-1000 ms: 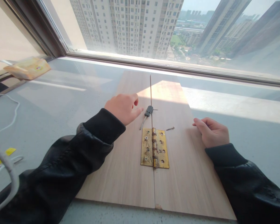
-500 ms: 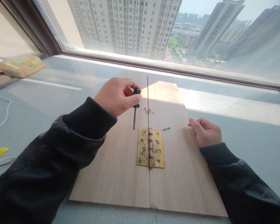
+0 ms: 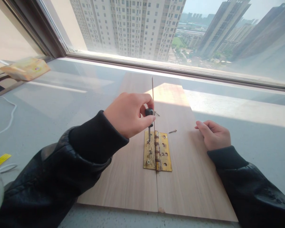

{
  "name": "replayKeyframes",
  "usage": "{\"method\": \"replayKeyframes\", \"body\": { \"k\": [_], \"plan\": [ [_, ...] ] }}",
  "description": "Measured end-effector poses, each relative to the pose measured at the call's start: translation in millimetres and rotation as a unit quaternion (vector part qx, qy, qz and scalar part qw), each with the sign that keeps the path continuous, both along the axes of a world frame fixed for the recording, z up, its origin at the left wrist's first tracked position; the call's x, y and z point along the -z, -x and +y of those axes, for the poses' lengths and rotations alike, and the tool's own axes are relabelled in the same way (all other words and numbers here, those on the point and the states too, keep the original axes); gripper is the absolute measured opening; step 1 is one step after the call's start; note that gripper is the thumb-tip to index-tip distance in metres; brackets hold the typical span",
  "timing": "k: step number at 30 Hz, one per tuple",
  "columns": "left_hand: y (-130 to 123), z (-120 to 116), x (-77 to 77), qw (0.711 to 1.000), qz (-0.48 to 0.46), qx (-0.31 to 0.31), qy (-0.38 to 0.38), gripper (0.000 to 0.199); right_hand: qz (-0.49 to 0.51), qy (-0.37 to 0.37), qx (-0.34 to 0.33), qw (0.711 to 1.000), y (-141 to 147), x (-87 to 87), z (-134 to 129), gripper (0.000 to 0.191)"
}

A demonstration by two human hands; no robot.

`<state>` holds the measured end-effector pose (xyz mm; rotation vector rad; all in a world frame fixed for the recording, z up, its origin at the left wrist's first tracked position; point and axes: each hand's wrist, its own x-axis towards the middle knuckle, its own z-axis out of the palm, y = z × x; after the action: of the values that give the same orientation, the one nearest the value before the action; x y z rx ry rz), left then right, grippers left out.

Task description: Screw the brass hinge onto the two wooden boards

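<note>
My left hand (image 3: 129, 114) is closed around the black handle of a screwdriver (image 3: 149, 113). Its shaft points down, and the tip meets the left leaf of a worn brass hinge (image 3: 157, 152) near the second screw from the far end. Several screws sit in that leaf, while the right leaf shows bare holes. Over the right-hand board (image 3: 192, 183), at its edge, my right hand (image 3: 215, 134) is curled closed; whether anything is inside is hidden. A loose screw (image 3: 173, 131) lies beyond the hinge's right leaf. Another loose screw (image 3: 157, 113) is partly covered by my left hand.
The hinge spans the seam between the right-hand board and a left-hand board (image 3: 123, 186), both on a pale speckled sill (image 3: 258, 142). A tissue pack (image 3: 28, 69) sits at the far left. White cable (image 3: 13, 110) and a yellow label (image 3: 2, 160) lie at left. A window closes off the back.
My left hand has moved right and toward me, bringing the screwdriver tip from above the board down onto the hinge's left leaf. My right hand keeps its curled pose.
</note>
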<state>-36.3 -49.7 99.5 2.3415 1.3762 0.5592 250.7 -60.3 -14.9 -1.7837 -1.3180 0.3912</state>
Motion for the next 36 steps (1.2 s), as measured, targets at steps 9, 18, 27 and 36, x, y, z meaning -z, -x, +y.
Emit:
{"method": "replayKeyframes", "body": {
  "k": [9, 18, 27, 36],
  "plan": [
    [-1.6, -9.2, -12.4, 0.987, 0.14, 0.003, -0.074, 0.03, -0.006, -0.003, 0.002, 1.0, 0.8, -0.1, 1.7, 0.035],
    [-0.3, -12.5, -17.3, 0.987, 0.133, 0.001, -0.089, 0.029, -0.002, -0.008, -0.006, 1.0, 1.2, -1.0, 1.3, 0.035],
    [-2.9, -13.0, -18.5, 0.987, 0.146, 0.02, -0.066, 0.03, -0.005, -0.002, -0.001, 1.0, 2.8, -2.4, 0.7, 0.035],
    [-2.3, -14.4, -17.4, 0.988, 0.134, 0.021, -0.075, 0.03, -0.004, -0.007, -0.005, 1.0, 3.2, -2.2, 0.6, 0.036]
  ]
}}
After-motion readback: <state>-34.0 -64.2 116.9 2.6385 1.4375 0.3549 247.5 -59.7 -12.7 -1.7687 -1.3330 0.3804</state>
